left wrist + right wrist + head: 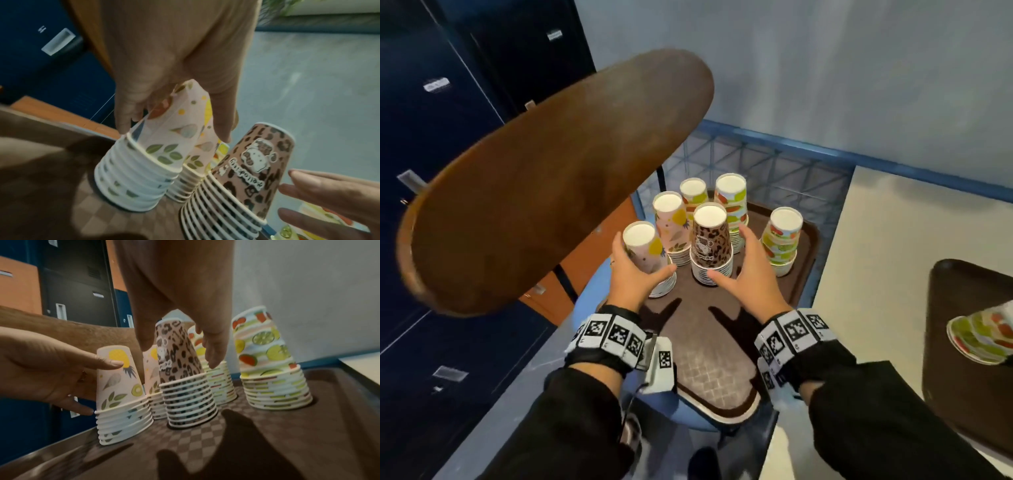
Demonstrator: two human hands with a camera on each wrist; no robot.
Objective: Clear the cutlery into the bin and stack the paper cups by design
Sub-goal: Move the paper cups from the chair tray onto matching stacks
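left hand (633, 274): fingers (107, 363) curled round the near pink fruit-print stack (646, 255), thumb on one side and fingertips on the other, holding it upright at the lower left of the cup group.

right hand (748, 274): fingers (747, 236) straight and spread wide, flanking the leopard-print stack (711, 244) at the centre; whether they touch it cannot be told, and nothing is gripped.

cups, all inverted and nested: second pink fruit-print stack (671, 222) just behind the held one; three citrus-and-strawberry stacks, two at the back (693, 195) (731, 202) and one apart at the right (781, 240).

carrier: brown tray (722, 346) with a chequered surface, resting on a blue stool (592, 291) in the lower centre of the frame.

surroundings: blue mesh bin (774, 161) behind the tray, upper centre; pale tabletop (876, 240) at right, bearing a second dark tray (962, 377) with one citrus cup lying on its side (983, 335); a tilted brown tray (551, 178) filling the upper left; dark blue lockers (431, 137) beyond. no cutlery visible.

step in hand, judged: consolidating stacks by design. the two pink stacks share a print, so the next move likely calls for lifting the held stack straight up and seating it over its twin. the citrus stacks and the stray cup remain to be merged.
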